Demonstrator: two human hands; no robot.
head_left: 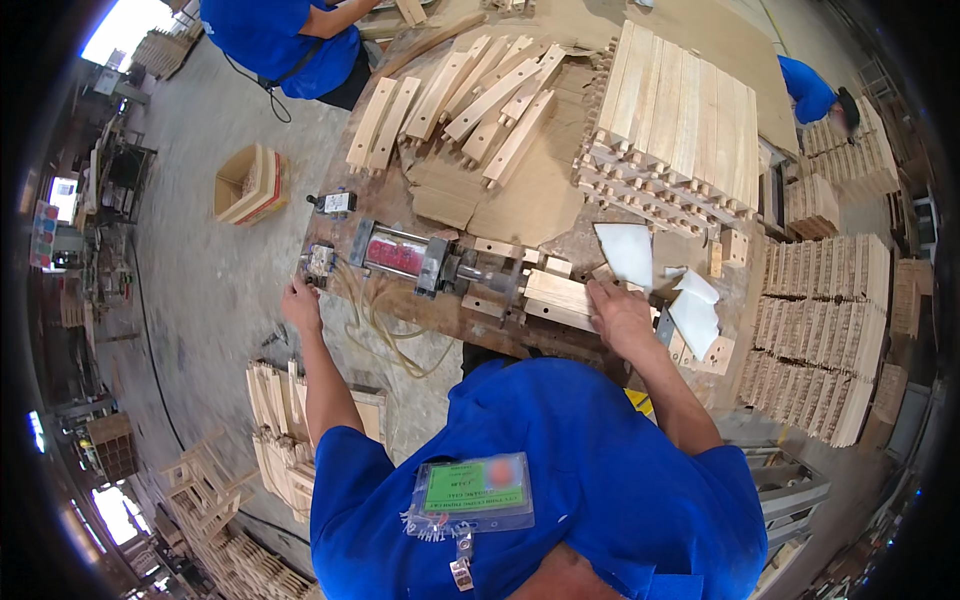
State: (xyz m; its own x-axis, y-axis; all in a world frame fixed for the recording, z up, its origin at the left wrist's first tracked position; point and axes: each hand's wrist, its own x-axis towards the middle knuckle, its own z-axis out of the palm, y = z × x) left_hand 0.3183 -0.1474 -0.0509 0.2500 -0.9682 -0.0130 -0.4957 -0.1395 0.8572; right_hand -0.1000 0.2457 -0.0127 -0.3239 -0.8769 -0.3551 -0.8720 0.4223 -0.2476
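- Work piece: the pale wooden block (558,292) lies flat on the counter (440,318), in line with the rod end of the cylinder (397,252), the clear-walled one with red inside. You cannot tell here whether it is one piece or two laid together.
- Right: your right hand (622,318) lies over the block's right end, fingers slightly bent and touching the wood. Whether your thumb closes on the near side is hidden; grip cannot be read.
- Left: your left hand (300,305) is at the small valve (319,262) by the counter's left edge, fingers partly curled. The gap between them, and any firm hold, cannot be made out.
- Handling (judged): bare wood, so stiff, fairly light and dry rather than slippery. Body sturdy; corners and ends probably chip or splinter first.
- Where to hold: take the right end, thumb and fingers on the two long sides, palm low. Leave the left end alone; it faces the rod and is the likely pinch point.
- Nearby: white sheets (625,255) lie just behind your right hand; stacked wooden parts (680,110) stand farther back.
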